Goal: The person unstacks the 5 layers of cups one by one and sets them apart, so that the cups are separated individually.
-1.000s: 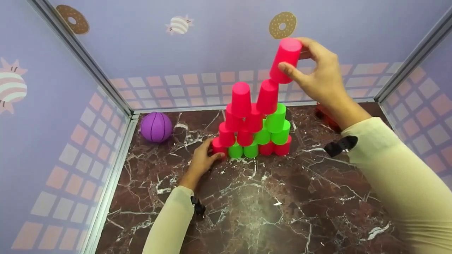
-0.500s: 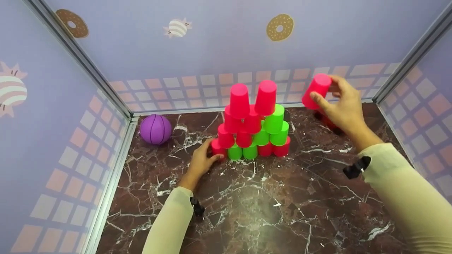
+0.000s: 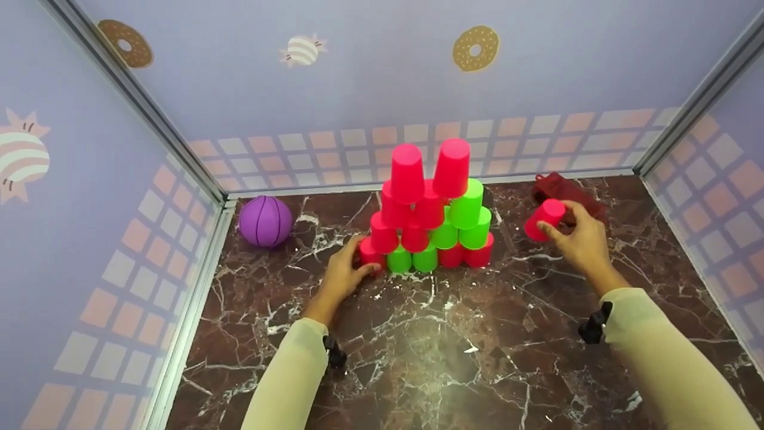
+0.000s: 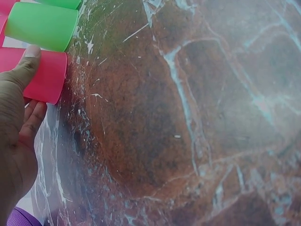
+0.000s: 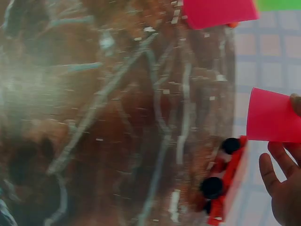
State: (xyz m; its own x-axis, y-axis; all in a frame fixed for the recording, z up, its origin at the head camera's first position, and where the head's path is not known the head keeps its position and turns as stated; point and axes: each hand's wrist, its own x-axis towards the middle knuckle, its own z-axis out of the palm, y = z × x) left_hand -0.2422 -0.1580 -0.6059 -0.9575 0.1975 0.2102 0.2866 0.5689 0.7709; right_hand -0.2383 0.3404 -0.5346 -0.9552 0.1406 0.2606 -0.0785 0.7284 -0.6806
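Observation:
A pyramid of upside-down red cups (image 3: 407, 173) and green cups (image 3: 466, 204) stands in rows on the marble-patterned surface, two red ones on top. The top right red cup (image 3: 452, 168) leans slightly. My left hand (image 3: 343, 272) holds the bottom-left red cup (image 4: 47, 77) between thumb and fingers, beside a green cup (image 4: 42, 26). Well right of the stack, my right hand (image 3: 585, 242) grips a loose red cup (image 3: 544, 220), tilted with its base upward. The same red cup (image 5: 270, 115) shows in the right wrist view, pinched at its side.
A purple ball (image 3: 265, 221) sits at the back left. Behind my right hand lies a red toy (image 3: 564, 191); black wheels (image 5: 211, 187) show on it in the right wrist view. Patterned panels (image 3: 382, 71) enclose the surface at the back and both sides.
My right hand has carried its red cup from above the top right cup outward to the right and down. My left hand keeps its place. The stack stands as before.

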